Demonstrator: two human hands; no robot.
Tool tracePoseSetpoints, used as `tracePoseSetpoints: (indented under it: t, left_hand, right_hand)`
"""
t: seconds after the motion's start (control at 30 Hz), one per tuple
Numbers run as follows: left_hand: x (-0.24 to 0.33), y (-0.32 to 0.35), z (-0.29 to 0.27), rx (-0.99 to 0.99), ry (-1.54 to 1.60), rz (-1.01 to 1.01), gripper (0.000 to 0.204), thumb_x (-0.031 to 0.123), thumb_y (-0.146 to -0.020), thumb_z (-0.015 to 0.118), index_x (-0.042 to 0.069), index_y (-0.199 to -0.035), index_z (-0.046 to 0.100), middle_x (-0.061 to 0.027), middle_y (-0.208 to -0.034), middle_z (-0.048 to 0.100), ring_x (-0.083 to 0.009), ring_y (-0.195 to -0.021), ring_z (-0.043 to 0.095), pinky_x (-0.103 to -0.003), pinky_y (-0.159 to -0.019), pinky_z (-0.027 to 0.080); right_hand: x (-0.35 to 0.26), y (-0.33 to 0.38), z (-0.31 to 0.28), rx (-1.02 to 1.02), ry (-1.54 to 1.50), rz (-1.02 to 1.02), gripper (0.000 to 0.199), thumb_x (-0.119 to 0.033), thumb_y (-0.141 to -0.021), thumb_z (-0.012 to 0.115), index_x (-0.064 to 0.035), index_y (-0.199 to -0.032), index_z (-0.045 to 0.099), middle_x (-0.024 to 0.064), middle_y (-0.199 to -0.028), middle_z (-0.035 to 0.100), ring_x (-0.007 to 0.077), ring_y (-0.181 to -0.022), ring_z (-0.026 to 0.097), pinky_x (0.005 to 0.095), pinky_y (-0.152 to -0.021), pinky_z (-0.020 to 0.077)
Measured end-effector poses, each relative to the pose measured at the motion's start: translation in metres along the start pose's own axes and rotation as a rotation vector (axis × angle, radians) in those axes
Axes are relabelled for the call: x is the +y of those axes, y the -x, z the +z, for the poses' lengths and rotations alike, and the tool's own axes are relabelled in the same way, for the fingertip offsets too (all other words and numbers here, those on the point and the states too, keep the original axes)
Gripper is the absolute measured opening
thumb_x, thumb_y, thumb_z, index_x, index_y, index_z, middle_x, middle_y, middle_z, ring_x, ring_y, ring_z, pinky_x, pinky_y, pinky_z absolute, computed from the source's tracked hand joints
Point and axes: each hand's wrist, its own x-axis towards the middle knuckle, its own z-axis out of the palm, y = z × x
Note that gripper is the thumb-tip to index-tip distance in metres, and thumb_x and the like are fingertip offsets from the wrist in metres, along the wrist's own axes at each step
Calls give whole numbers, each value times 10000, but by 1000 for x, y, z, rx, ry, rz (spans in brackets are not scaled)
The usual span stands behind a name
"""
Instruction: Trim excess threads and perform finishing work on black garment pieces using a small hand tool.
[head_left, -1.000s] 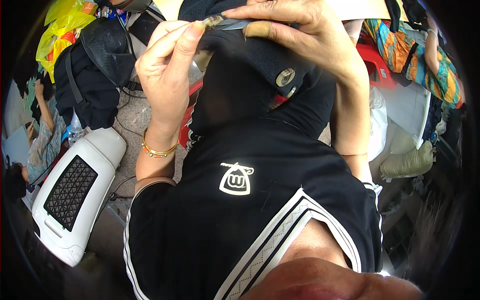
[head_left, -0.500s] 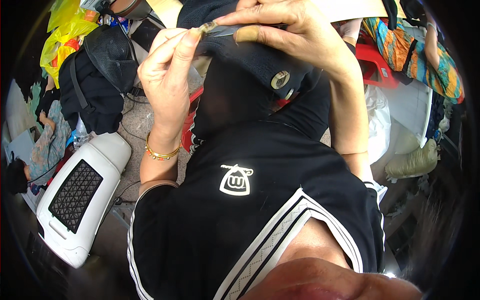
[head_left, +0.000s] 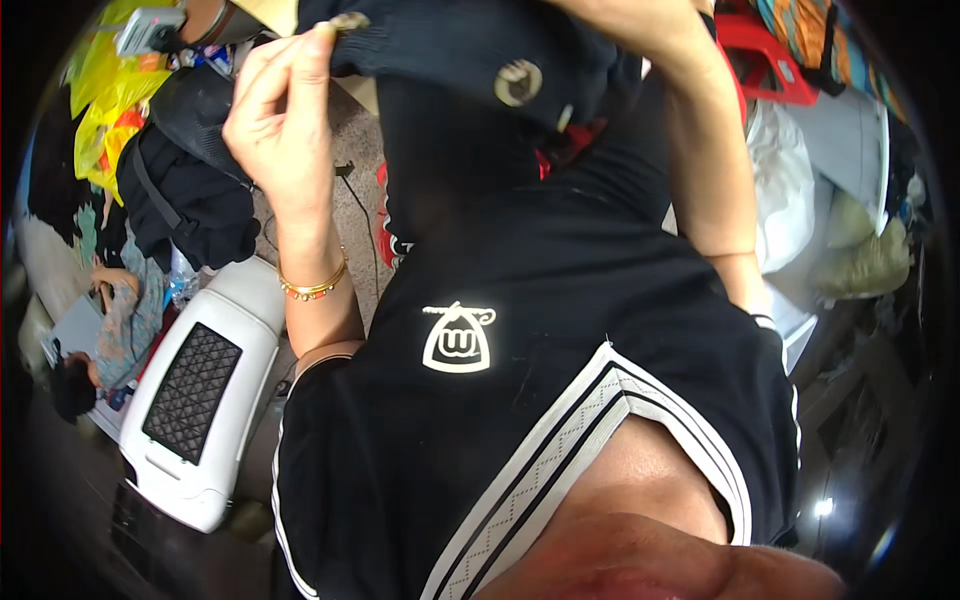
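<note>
At the upper left, my left hand (head_left: 285,125) pinches a small mottled button (head_left: 350,21) at the edge of a dark navy knitted garment (head_left: 435,50) lying over my lap. Thumb and forefinger meet at the button's near side. Another round button (head_left: 518,83), pale-rimmed, sits on the garment, and a smaller pale one (head_left: 566,118) shows edge-on to its right. My right hand (head_left: 610,14) is mostly cut off by the top edge; only its wrist end and the forearm show, so its fingers are hidden.
A white appliance with a black grille (head_left: 195,390) stands at the left, below a black bag (head_left: 190,200) and yellow plastic bags (head_left: 105,110). On the right are a red plastic stool (head_left: 765,65) and a white plastic bag (head_left: 780,185). Another person (head_left: 130,310) is at far left.
My right hand has moved up and away from the button, mostly out of the picture. My left hand keeps its pinch and appears higher and farther left; the whole view has shifted.
</note>
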Motion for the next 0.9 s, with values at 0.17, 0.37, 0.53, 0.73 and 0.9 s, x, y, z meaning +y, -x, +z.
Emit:
tracePoseSetpoints:
  t: [0.17,0.37,0.53,0.73,0.9]
  left_hand:
    - [19,5,4,53,-188,88,231,4,-826,742,50,-1052,732,-13,-1002,586,-37,-728,508,-167,-621,407]
    - [52,21,18,-98,-310,332,254,22,-710,835,68,-929,715,-42,-905,580,-134,-777,538,-238,-632,443]
    - [68,37,27,-316,-613,397,405,218,-568,939,79,-800,638,-52,-815,571,-212,-774,553,-302,-652,473]
    - [63,50,41,-200,-699,373,338,186,-624,908,73,-812,651,-46,-802,570,-193,-733,564,-295,-633,472]
    - [64,60,39,-247,-644,301,173,72,-702,842,78,-809,707,5,-707,570,-125,-642,529,-252,-597,431]
  right_hand:
    - [-10,48,-12,208,-307,403,256,-49,-866,691,7,-1116,689,34,-881,666,96,-788,609,232,-738,491]
    - [-19,89,-19,194,0,168,312,-24,-811,737,3,-1118,691,56,-874,641,141,-796,597,254,-725,474]
    - [-30,110,4,211,-33,106,342,-41,-801,746,-3,-1136,687,77,-887,605,172,-759,589,277,-677,471]
    - [-36,113,20,240,70,41,387,-80,-771,756,-16,-1144,678,94,-886,588,215,-757,600,289,-672,491]
    - [-36,113,26,298,136,-4,400,-95,-743,763,-21,-1127,678,93,-885,586,232,-765,600,304,-661,506]
